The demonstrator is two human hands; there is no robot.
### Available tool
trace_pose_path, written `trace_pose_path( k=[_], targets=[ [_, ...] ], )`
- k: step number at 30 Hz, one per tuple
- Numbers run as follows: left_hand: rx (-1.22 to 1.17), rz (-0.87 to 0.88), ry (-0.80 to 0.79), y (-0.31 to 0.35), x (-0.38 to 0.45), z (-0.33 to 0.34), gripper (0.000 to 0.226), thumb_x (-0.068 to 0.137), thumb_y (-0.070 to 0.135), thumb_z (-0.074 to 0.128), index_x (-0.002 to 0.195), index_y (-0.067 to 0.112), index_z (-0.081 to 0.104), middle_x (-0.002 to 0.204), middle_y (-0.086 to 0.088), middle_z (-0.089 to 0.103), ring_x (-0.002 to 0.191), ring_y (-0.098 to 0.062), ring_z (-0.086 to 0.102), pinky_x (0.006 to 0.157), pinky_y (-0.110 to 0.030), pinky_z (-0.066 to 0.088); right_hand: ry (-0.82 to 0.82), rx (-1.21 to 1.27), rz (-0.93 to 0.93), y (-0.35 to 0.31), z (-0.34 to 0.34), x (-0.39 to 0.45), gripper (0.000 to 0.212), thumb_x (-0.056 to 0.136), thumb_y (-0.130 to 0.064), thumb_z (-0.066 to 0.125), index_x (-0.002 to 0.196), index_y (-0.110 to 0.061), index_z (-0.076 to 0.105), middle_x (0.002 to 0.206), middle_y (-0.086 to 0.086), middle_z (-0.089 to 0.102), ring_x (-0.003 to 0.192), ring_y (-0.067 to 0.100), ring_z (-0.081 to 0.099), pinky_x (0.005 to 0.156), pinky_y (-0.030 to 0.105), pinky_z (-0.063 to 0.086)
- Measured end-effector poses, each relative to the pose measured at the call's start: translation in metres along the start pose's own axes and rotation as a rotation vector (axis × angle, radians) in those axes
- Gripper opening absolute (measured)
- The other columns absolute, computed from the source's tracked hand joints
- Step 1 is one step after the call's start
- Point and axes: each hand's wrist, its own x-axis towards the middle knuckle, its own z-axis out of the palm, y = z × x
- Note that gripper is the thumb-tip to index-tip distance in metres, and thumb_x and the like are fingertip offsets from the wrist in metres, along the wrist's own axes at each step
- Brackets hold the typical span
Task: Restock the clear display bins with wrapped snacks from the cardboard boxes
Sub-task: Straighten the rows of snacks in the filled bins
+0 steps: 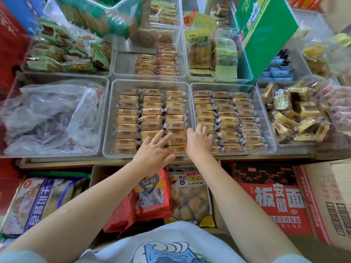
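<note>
Shelf bins (112, 118) hold rows of wrapped snacks (129, 120); left hand (153, 150) and right hand (198, 142) rest spread, unclenched, on them

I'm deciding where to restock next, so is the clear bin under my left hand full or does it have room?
Full. The clear plastic bin holds three packed rows of orange wrapped snacks, with no bare floor showing.

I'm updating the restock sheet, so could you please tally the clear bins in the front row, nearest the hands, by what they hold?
Bins of rowed orange-brown packs: 2
Bin of loose plastic bags: 1
Bin of jumbled gold-wrapped squares: 1
Total: 4. What may be a further bin at the right edge is cut off and not counted.
</note>
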Motion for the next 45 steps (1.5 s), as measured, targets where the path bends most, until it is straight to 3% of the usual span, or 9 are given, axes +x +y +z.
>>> trace_pose_path(
  k=[3,7,14,21,26,30,33,37,45],
  targets=[
    [0.029,0.046,0.000,0.000,0.000,0.001,0.065,0.100,0.061,0.013,0.145,0.032,0.050,0.169,0.004,0.006,0.156,-0.020,-0.005,0.121,-0.048,0.015,-0.068,0.045,-0.006,0.003,-0.003,0.006,0.049,0.091,-0.013,0.060,0.136,-0.023,0.043,0.149,0.017,0.031,0.136,0.035,0.031,0.106,0.050,0.037],
    [0.010,0.048,-0.013,-0.005,-0.001,0.000,0.073,0.095,0.063,0.006,0.144,0.032,0.050,0.169,0.005,0.007,0.156,-0.019,-0.004,0.122,-0.049,0.013,-0.074,0.152,0.009,0.015,-0.006,0.010,0.022,0.098,-0.030,0.057,0.120,-0.027,0.059,0.147,0.013,0.035,0.134,0.033,0.033,0.109,0.052,0.035],
    [-0.052,0.052,0.000,-0.013,-0.005,0.009,0.076,0.090,0.070,0.001,0.147,0.038,0.041,0.168,0.006,0.009,0.156,-0.018,-0.005,0.122,-0.048,0.012,-0.112,0.216,0.043,0.010,0.005,0.013,0.024,0.097,-0.042,0.058,0.107,-0.025,0.072,0.150,0.009,0.035,0.140,0.031,0.028,0.112,0.052,0.030],
    [-0.050,0.048,-0.021,-0.011,-0.004,0.015,0.065,0.100,0.066,0.016,0.159,0.038,0.016,0.168,0.007,0.001,0.155,-0.016,-0.010,0.124,-0.048,0.009,0.219,0.204,0.014,0.011,-0.006,0.012,0.019,0.096,-0.022,0.056,0.096,-0.013,0.072,0.134,0.006,0.048,0.124,0.026,0.041,0.096,0.045,0.043],
    [-0.077,0.045,0.000,-0.010,-0.004,0.011,0.076,0.092,0.071,0.003,0.156,0.038,0.025,0.169,0.006,0.004,0.155,-0.016,-0.007,0.123,-0.045,0.011,-0.030,0.090,-0.033,0.013,-0.003,0.012,0.032,0.094,-0.048,0.060,0.113,-0.024,0.070,0.154,0.010,0.030,0.143,0.030,0.024,0.111,0.053,0.033],
    [-0.095,0.011,0.022,-0.014,-0.008,0.013,0.088,0.085,0.071,-0.006,0.159,0.033,0.022,0.168,0.010,0.004,0.155,-0.014,-0.008,0.124,-0.045,0.010,-0.127,0.195,0.050,0.006,0.006,0.017,0.021,0.094,-0.039,0.065,0.107,-0.022,0.069,0.157,0.012,0.027,0.144,0.034,0.022,0.113,0.056,0.028],
    [-0.093,0.004,0.018,-0.013,-0.010,0.012,0.087,0.086,0.071,-0.006,0.160,0.032,0.018,0.168,0.011,0.001,0.154,-0.013,-0.010,0.124,-0.045,0.009,-0.098,0.349,0.118,0.005,0.002,0.020,0.008,0.095,-0.028,0.066,0.093,-0.020,0.069,0.151,0.011,0.034,0.139,0.034,0.030,0.111,0.055,0.035],
    [-0.084,0.003,-0.010,-0.012,-0.007,0.008,0.074,0.097,0.067,0.010,0.161,0.031,0.015,0.168,0.010,-0.001,0.155,-0.015,-0.010,0.124,-0.046,0.008,0.047,0.344,0.097,0.013,-0.004,0.017,0.014,0.094,-0.033,0.066,0.091,-0.020,0.070,0.130,0.004,0.044,0.125,0.026,0.038,0.102,0.046,0.040],
    [-0.024,-0.017,-0.085,-0.004,0.003,0.001,0.067,0.102,0.064,0.021,0.159,0.028,0.025,0.168,0.006,0.009,0.156,-0.020,-0.003,0.123,-0.051,0.010,0.044,0.153,0.026,0.006,0.007,0.012,0.018,0.095,-0.036,0.064,0.104,-0.021,0.069,0.151,0.009,0.037,0.140,0.028,0.029,0.111,0.046,0.032]
  ],
)
